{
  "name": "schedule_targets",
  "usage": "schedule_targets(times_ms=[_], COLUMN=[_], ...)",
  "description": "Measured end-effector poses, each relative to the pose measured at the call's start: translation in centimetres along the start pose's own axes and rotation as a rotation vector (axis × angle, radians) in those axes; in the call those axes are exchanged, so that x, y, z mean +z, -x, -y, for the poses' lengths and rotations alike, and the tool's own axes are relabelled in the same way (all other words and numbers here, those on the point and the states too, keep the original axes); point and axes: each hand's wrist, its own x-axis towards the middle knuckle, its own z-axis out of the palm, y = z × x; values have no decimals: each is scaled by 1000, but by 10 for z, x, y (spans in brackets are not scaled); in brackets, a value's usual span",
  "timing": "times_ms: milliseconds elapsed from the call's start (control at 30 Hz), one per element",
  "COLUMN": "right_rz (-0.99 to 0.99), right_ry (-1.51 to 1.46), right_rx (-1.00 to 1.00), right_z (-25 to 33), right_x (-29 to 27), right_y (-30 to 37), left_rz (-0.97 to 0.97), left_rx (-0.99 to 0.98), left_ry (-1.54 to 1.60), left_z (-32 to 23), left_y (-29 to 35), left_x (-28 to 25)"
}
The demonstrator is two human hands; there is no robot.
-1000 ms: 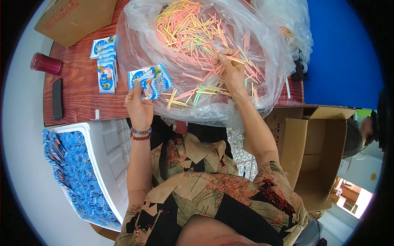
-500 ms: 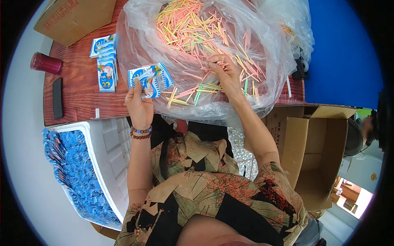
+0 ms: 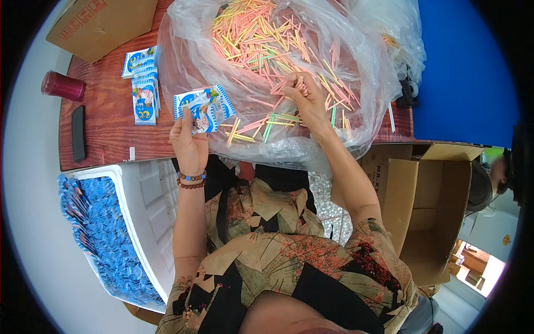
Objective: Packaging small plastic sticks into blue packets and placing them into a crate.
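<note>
Several blue-and-white printed packets (image 3: 221,106) are pinched between the thumb and fingers of my left hand (image 3: 190,146), just over the near left edge of a clear plastic bag (image 3: 186,53). My right hand (image 3: 312,106) is closed round a small bunch of thin pink sticks (image 3: 301,87), their ends showing at the fingertips. Beyond it, on the spread bag, lies a big pile of thin pink, yellow and green sticks (image 3: 250,42). Loose sticks (image 3: 272,123) are scattered between my two hands.
Left of the bag lies a row of similar packets (image 3: 144,100). A pink cup (image 3: 62,86), a black bar-shaped object (image 3: 79,133) and a cardboard box (image 3: 105,28) stand farther left. A white foam box (image 3: 125,195) holds many blue packets. An open carton (image 3: 428,211) sits at the right.
My right hand has shifted very slightly and turned, still gripping the pink sticks, whose ends show more clearly. My left hand and its packets stay in place.
</note>
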Motion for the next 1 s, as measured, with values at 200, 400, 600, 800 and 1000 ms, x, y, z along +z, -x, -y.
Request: schedule_targets(times_ms=[200, 400, 600, 800, 1000], right_rz=[179, -47, -196, -216, -305], right_ry=[230, -106, -691, -712, -720], right_rx=[-35, 160, -57, -246, -232], right_z=[-11, 21, 39, 72, 70], right_x=[-4, -1, 15, 50, 74], right_y=[-3, -13, -23, -11, -12], left_rz=[-12, -74, -87, -114, -72], left_rx=[-19, -14, -69, -132, -123], left_ry=[-7, -92, -135, -157, -111], left_z=[-4, -6, 18, 31, 33], left_y=[0, 5, 6, 3, 6], left_x=[7, 35, 68, 71, 75])
